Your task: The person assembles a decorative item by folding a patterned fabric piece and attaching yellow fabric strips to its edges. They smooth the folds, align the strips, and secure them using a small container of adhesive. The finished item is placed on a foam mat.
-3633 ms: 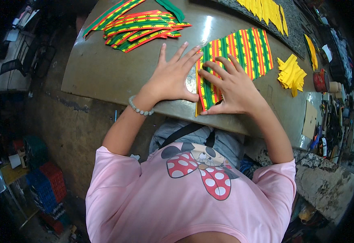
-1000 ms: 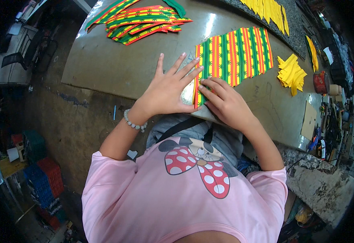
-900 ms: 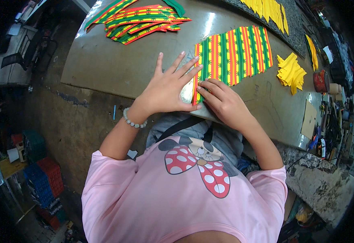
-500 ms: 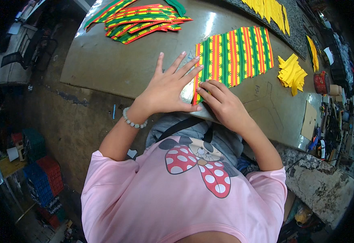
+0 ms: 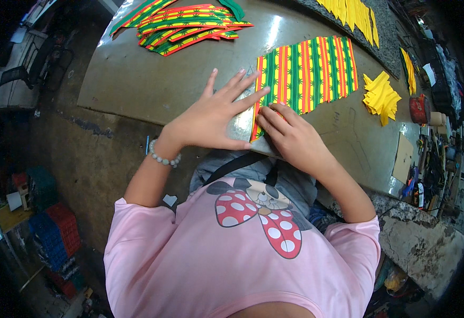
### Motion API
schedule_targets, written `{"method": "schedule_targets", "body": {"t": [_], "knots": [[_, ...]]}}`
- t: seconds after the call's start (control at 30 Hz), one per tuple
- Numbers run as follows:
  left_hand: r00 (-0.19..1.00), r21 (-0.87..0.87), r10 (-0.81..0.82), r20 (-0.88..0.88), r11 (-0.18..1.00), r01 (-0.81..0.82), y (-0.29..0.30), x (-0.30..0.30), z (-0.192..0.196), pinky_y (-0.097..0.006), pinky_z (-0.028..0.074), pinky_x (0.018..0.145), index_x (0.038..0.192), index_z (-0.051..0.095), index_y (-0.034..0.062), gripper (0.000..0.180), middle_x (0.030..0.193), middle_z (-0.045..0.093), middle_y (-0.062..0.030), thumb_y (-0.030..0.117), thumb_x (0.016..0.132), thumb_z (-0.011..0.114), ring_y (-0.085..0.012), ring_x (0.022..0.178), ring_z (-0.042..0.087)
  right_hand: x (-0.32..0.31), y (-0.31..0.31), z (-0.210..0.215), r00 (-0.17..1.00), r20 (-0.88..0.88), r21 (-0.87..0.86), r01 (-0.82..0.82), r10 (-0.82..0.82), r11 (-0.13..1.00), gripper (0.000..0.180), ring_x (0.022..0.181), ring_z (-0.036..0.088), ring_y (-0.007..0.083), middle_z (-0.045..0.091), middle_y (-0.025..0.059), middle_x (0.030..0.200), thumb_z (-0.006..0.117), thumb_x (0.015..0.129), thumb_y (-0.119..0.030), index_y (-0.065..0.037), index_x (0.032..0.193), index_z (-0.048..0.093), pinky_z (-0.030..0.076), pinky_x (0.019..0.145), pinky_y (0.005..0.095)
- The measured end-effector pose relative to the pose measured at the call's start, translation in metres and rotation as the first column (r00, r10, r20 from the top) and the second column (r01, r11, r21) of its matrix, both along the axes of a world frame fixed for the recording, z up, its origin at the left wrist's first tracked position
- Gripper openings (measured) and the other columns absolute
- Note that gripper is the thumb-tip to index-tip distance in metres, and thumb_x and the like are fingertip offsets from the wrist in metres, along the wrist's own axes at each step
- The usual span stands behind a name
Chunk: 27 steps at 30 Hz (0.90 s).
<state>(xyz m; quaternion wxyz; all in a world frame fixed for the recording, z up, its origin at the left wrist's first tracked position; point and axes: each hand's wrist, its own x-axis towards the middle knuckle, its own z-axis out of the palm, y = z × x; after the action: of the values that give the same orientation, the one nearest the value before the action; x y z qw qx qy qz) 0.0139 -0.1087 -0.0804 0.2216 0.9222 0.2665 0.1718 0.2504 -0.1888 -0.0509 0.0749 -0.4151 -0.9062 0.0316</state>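
One striped piece point(image 5: 309, 77) you're touching: left grip point(image 5: 211, 117) resting, fingers apart; right grip point(image 5: 294, 135) bunched, pinch unclear. Likely handling light, pliable; edge between grips suiting hold.

I'm seeing red, yellow and green stripes running near to far on the cloth point(image 5: 309, 74), dark leaf motifs repeating along them. Far-left strip pile point(image 5: 189, 24) is showing the same colours and motifs. Right-side strip pile point(image 5: 382, 98) is showing yellow. Tabletop point(image 5: 163, 79) is reading grey-brown. I'm wearing a pink T-shirt point(image 5: 226, 275), its printed bow point(image 5: 284, 229) showing white dots on red, plus a pale grey-green beaded bracelet point(image 5: 159, 158).
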Motion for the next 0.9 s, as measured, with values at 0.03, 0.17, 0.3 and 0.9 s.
{"method": "schedule_targets", "body": {"t": [0.03,0.17,0.3,0.9], "knots": [[0.999,-0.008,-0.031,-0.022,0.999,0.031,0.003,-0.003,0.000,-0.069,0.002,0.120,0.156,0.040,0.0191,0.091,0.164,0.031,-0.0102,0.061,0.081,0.070,-0.0349,0.154,0.022,0.000,-0.001,0.001,0.999,-0.031,-0.021,0.011,-0.011,1.000,0.044,0.126,0.053,0.0330,0.056,0.0152,0.132,0.058,0.087,-0.012,0.003,0.128,0.060,0.046,0.108,0.0439],[1.000,-0.022,0.000,-0.019,1.000,0.000,0.003,-0.002,-0.005,-0.066,0.003,0.121,0.150,0.050,0.0162,0.075,0.161,0.036,-0.0102,0.050,0.086,0.068,-0.0330,0.153,0.025,0.002,-0.006,0.003,0.993,-0.107,-0.050,0.034,-0.039,0.998,0.044,0.129,0.052,0.0329,0.056,0.0150,0.134,0.061,0.086,-0.010,0.002,0.128,0.060,0.046,0.108,0.0436],[1.000,0.031,0.023,0.003,0.999,-0.023,-0.002,0.001,-0.009,-0.065,0.004,0.122,0.147,0.054,0.0148,0.071,0.159,0.039,-0.0107,0.050,0.087,0.068,-0.0325,0.152,0.026,0.003,-0.011,-0.001,0.991,-0.132,-0.070,-0.009,0.000,0.998,0.044,0.130,0.052,0.0326,0.056,0.0146,0.134,0.062,0.086,-0.010,0.001,0.129,0.061,0.047,0.108,0.0427],[0.999,0.009,0.021,-0.044,1.000,-0.020,-0.001,0.000,-0.005,-0.065,0.002,0.122,0.149,0.051,0.0153,0.076,0.161,0.036,-0.0109,0.050,0.083,0.068,-0.0336,0.153,0.023,0.001,-0.018,-0.004,0.993,-0.119,-0.006,0.019,-0.019,1.000,0.054,0.126,0.054,0.0323,0.058,0.0124,0.133,0.069,0.077,-0.004,0.000,0.130,0.062,0.047,0.108,0.0429]]}}
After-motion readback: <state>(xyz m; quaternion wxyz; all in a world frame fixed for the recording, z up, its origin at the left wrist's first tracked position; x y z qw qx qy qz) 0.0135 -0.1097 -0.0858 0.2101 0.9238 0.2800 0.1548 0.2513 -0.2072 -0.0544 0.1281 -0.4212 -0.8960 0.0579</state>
